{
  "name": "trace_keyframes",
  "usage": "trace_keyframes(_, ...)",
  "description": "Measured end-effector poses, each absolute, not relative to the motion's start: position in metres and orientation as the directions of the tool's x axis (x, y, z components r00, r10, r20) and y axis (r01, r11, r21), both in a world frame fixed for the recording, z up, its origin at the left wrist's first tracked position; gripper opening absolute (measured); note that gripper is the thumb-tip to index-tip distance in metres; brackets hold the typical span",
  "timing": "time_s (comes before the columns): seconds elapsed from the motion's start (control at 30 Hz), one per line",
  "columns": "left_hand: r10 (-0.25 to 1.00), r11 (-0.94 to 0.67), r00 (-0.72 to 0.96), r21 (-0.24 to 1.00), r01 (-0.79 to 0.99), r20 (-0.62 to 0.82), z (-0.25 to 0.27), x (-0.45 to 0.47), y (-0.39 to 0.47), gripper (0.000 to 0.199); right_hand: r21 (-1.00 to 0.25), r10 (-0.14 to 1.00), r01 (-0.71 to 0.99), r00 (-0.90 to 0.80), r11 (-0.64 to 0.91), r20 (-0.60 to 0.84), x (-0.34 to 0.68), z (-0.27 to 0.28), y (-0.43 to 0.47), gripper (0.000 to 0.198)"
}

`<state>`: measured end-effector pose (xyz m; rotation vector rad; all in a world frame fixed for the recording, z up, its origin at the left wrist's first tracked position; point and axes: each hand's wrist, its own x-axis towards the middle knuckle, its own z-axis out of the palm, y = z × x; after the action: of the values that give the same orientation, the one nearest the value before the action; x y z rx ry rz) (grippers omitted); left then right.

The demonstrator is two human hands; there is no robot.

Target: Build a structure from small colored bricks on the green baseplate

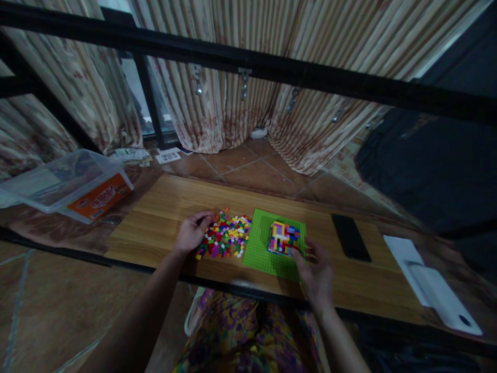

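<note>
At the left edge of a loose pile of small toy building bricks (223, 235) is my left hand (193, 231). Its thumb and forefinger come together at the tips; whatever may be between them is too small to make out. A green studded baseplate (256, 248) lies right of the pile. On it stands a compact, many-coloured block built of bricks (284, 238). My right hand (316, 269) is at the baseplate's right side, thumb by the block's near right corner, fingers apart. I cannot tell whether the thumb touches the block.
The wooden board (155, 217) carries the bricks and a black phone (350, 237) to the right. Beyond its right end lie a white sheet (404, 248) and a white device (446, 298). A clear plastic bin (66, 181) stands left. A dark metal bar (272, 65) crosses above.
</note>
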<state>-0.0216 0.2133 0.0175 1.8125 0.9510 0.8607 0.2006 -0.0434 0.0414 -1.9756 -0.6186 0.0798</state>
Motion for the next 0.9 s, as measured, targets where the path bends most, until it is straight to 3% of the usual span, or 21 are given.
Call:
trace_keyframes(0.1,0.868,-0.323,0.465,0.909,0.262,0.175,0.017,-0.022,0.213,0.039,-0.745,0.571,0.560,0.765,-0.364,0.296,0.199,0.037,-0.044,0.062)
trace_keyframes(0.23,0.866,-0.339,0.463,0.903,0.265,0.189,0.015,-0.022,0.215,0.037,-0.702,0.639,0.619,0.707,-0.352,0.303,0.205,0.029,-0.042,0.062)
trace_keyframes(0.5,0.862,-0.361,0.463,0.890,0.277,0.205,0.018,-0.021,0.212,0.030,-0.679,0.659,0.631,0.697,-0.375,0.283,0.233,0.028,-0.051,0.058)
trace_keyframes(0.63,0.858,-0.371,0.472,0.882,0.292,0.205,0.018,-0.021,0.211,0.029,-0.593,0.640,0.708,0.667,-0.384,0.382,0.232,0.039,-0.052,0.051)
trace_keyframes(0.77,0.854,-0.379,0.476,0.878,0.293,0.210,0.014,-0.021,0.212,0.028,-0.524,0.627,0.807,0.561,-0.270,0.541,0.204,0.055,-0.037,0.034)
trace_keyframes(0.9,0.854,-0.387,0.472,0.874,0.294,0.219,0.013,-0.021,0.212,0.028,-0.556,0.749,0.817,0.462,-0.152,0.474,0.172,0.062,-0.008,0.028)
